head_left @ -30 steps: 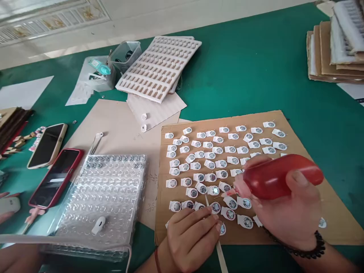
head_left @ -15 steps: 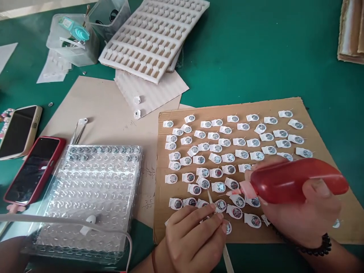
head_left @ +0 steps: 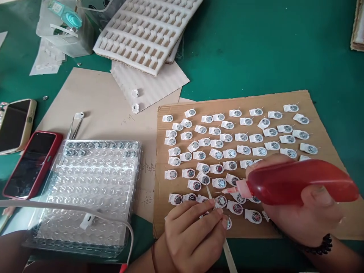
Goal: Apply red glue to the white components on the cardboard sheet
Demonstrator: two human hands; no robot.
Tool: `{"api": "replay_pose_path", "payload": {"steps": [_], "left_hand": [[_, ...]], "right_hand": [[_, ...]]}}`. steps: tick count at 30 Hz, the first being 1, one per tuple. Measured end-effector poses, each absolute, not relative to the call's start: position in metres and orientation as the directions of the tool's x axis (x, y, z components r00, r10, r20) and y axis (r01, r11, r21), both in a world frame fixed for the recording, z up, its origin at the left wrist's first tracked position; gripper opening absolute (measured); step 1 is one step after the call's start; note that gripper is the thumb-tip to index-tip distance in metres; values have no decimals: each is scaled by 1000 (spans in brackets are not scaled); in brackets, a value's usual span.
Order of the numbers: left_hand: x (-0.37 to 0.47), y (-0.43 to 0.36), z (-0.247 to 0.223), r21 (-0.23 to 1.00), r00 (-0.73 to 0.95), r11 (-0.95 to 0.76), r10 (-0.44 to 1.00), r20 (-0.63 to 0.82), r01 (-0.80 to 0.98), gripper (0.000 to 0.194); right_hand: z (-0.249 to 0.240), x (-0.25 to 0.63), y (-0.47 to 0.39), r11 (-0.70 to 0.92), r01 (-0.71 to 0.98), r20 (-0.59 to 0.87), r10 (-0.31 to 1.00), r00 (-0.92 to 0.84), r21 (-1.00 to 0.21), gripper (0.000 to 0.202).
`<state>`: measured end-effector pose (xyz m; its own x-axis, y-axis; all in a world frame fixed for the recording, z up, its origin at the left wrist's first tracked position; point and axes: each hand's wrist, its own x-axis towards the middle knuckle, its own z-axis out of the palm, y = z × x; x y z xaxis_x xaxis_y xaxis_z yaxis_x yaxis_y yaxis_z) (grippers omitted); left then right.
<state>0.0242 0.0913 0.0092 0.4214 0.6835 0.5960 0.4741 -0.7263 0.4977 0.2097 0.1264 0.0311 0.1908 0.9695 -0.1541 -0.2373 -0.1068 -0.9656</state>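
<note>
Rows of small white tabs with round metallic discs (head_left: 222, 182) lie on a brown cardboard sheet (head_left: 327, 189). My left hand (head_left: 195, 235) is closed around a thin pale stick (head_left: 229, 256), whose tip touches or nearly touches one of the discs (head_left: 203, 178). Wrapped round a red squeeze bottle (head_left: 295, 182) is my right hand (head_left: 309, 212). The bottle lies sideways, and its pink nozzle with a thin needle points left, just above the discs and right of the stick. Several tabs are hidden under both hands.
At the left are a clear blister tray (head_left: 91, 189) with metallic parts, tweezers (head_left: 76, 125), a red-cased phone (head_left: 32, 165), another phone (head_left: 17, 125) and a cable (head_left: 71, 212). Behind are a white foam tray (head_left: 148, 34) and a plastic box (head_left: 65, 34).
The stick's tip has come up against a disc. The bottle has shifted slightly right, and its thin needle now shows. The whole view has shifted a little.
</note>
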Motion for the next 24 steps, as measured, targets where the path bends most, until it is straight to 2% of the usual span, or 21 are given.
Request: {"api": "replay_pose_path", "payload": {"steps": [8, 14, 19, 24], "left_hand": [[18, 101, 30, 498, 580, -734, 674, 458, 461, 7], [18, 100, 28, 516, 558, -714, 696, 452, 473, 7], [19, 100, 27, 517, 555, -713, 698, 454, 474, 7], [18, 99, 28, 522, 561, -717, 692, 455, 461, 7]], "right_hand": [[20, 206, 115, -41, 24, -43, 996, -77, -999, 27], [23, 204, 118, -2, 169, -9, 999, -44, -986, 29], [18, 205, 115, -55, 165, -78, 988, -136, -985, 31], [17, 204, 116, -1, 255, -37, 990, -138, -967, 27]]}}
